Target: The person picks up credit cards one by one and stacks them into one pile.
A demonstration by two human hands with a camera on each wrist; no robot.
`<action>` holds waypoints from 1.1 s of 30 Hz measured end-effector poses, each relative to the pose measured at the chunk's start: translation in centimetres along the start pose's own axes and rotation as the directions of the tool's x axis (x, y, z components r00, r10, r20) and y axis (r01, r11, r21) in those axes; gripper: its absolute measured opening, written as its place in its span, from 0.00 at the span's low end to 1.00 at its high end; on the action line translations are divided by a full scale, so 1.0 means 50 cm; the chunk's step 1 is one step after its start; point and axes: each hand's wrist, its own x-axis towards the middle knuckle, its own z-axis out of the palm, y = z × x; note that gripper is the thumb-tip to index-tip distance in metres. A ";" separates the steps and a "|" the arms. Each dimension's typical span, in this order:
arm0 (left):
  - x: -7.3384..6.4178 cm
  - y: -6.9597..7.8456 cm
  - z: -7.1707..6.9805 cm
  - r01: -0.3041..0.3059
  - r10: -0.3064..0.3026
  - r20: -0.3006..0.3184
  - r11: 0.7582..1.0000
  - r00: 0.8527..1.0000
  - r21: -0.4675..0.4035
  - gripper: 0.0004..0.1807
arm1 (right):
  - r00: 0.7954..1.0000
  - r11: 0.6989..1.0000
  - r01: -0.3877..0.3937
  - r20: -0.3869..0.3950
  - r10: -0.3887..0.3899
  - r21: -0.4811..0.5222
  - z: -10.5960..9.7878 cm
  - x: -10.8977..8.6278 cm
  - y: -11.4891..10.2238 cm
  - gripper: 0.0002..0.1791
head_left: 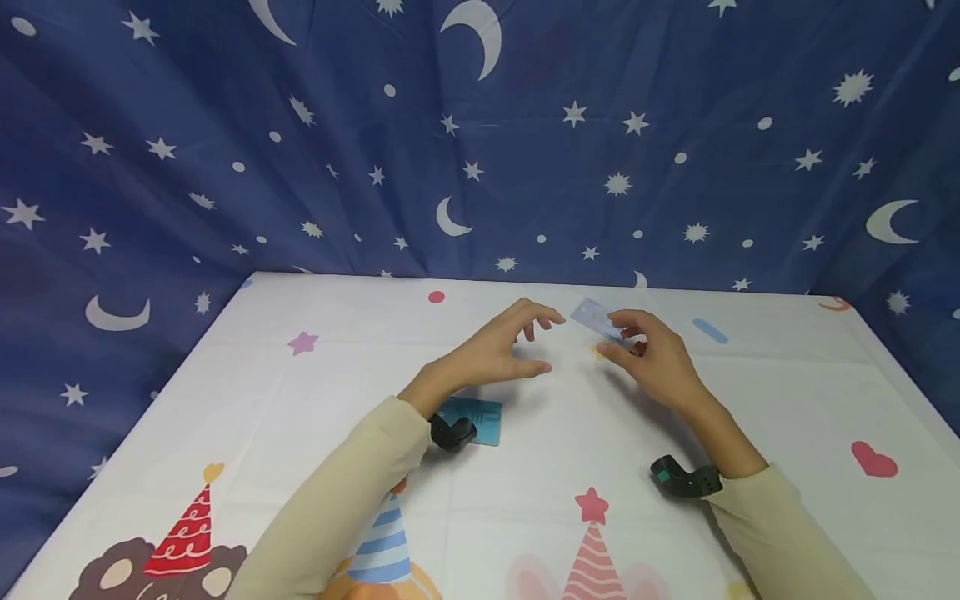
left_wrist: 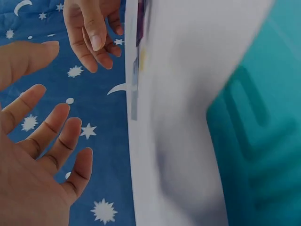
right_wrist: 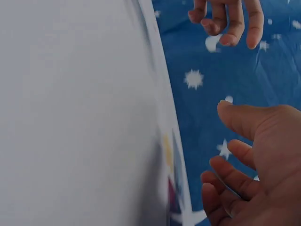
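A pale blue-grey card [head_left: 592, 316] lies flat toward the back of the table. My right hand [head_left: 656, 358] hovers by its right end, fingers loosely bent, partly covering it; the right wrist view shows that hand [right_wrist: 265, 174] with nothing between thumb and fingers. To the left, my left hand [head_left: 498, 346] is held above the table with fingers spread and thumb apart, holding nothing. Beneath the left wrist lies a teal card [head_left: 487, 421], partly hidden by the wrist camera. In the left wrist view this teal card [left_wrist: 268, 141] looms large and blurred at the right.
A white cloth [head_left: 360, 383] printed with party hats, a heart and other shapes covers the table. Behind it hangs a dark blue curtain [head_left: 525, 150] with moons and stars. Each wrist carries a black camera, such as the right one [head_left: 686, 478].
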 end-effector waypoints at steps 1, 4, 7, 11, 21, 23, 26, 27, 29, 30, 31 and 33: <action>0.008 0.000 0.004 0.008 -0.008 0.003 1.000 1.000 -0.006 0.30 | 1.000 1.000 -0.012 -0.002 0.012 -0.007 -0.002 0.001 0.006 0.28; 0.026 -0.003 0.010 0.031 -0.032 -0.006 0.999 0.999 -0.023 0.30 | 0.999 0.999 -0.038 -0.002 0.038 -0.016 -0.006 0.003 0.021 0.28; 0.041 -0.006 0.012 0.055 -0.055 -0.017 0.998 0.998 -0.021 0.30 | 0.998 0.998 -0.059 -0.009 0.059 -0.036 -0.010 0.008 0.031 0.28; 0.062 -0.012 0.019 0.081 -0.081 -0.017 0.997 0.997 -0.020 0.30 | 0.995 0.992 -0.101 -0.032 0.099 -0.078 -0.014 0.016 0.045 0.29; 0.101 -0.031 0.055 0.168 -0.169 -0.007 0.982 0.986 -0.080 0.30 | 0.987 0.980 -0.160 -0.048 0.156 -0.119 -0.008 0.038 0.074 0.32; 0.108 -0.036 0.062 0.202 -0.203 -0.006 0.977 0.979 -0.070 0.29 | 0.984 0.977 -0.174 -0.048 0.170 -0.119 -0.005 0.042 0.077 0.32; 0.116 -0.045 0.068 0.256 -0.257 -0.011 0.965 0.966 -0.063 0.29 | 0.980 0.973 -0.195 -0.051 0.190 -0.124 0.001 0.044 0.080 0.32; 0.118 -0.049 0.069 0.270 -0.271 -0.017 0.961 0.962 -0.062 0.28 | 0.980 0.972 -0.198 -0.053 0.193 -0.125 0.003 0.045 0.080 0.32; 0.122 -0.055 0.071 0.285 -0.287 -0.035 0.956 0.957 -0.065 0.28 | 0.979 0.971 -0.199 -0.059 0.193 -0.132 0.006 0.047 0.080 0.32; 0.124 -0.058 0.072 0.286 -0.289 -0.045 0.956 0.956 -0.065 0.28 | 0.979 0.971 -0.200 -0.063 0.193 -0.134 0.007 0.049 0.080 0.32; 0.126 -0.060 0.073 0.286 -0.290 -0.054 0.956 0.956 -0.065 0.27 | 0.979 0.971 -0.198 -0.067 0.191 -0.135 0.008 0.050 0.080 0.32; 0.130 -0.065 0.074 0.284 -0.287 -0.070 0.957 0.955 -0.053 0.27 | 0.981 0.972 -0.192 -0.070 0.183 -0.139 0.010 0.054 0.081 0.32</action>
